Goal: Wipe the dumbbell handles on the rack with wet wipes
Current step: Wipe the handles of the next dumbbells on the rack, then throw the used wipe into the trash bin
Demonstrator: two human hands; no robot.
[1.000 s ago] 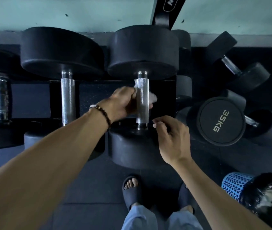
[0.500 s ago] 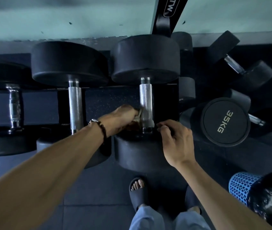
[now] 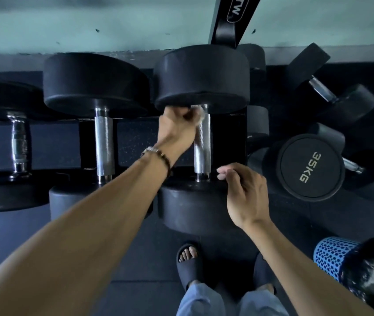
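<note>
A large black dumbbell lies on the rack in the middle, its knurled steel handle (image 3: pixel 202 144) running away from me. My left hand (image 3: pixel 178 125) holds a white wet wipe (image 3: pixel 198 114) against the far end of that handle, just under the far head (image 3: pixel 202 76). My right hand (image 3: pixel 244 192) hovers over the near head (image 3: pixel 188 204), fingers loosely curled and holding nothing. A second dumbbell's handle (image 3: pixel 104 144) lies bare to the left, and a third handle (image 3: pixel 19 144) at the far left.
Loose dumbbells lie on the floor at right, one marked 35KG (image 3: pixel 311 167). A blue perforated bin (image 3: pixel 332 256) with a black bag stands at the lower right. My sandalled feet (image 3: pixel 189 261) are on dark floor mats below the rack. A wall runs behind.
My left hand slid the wipe from the near end of the handle up to its far end. The right hand stayed by the near head.
</note>
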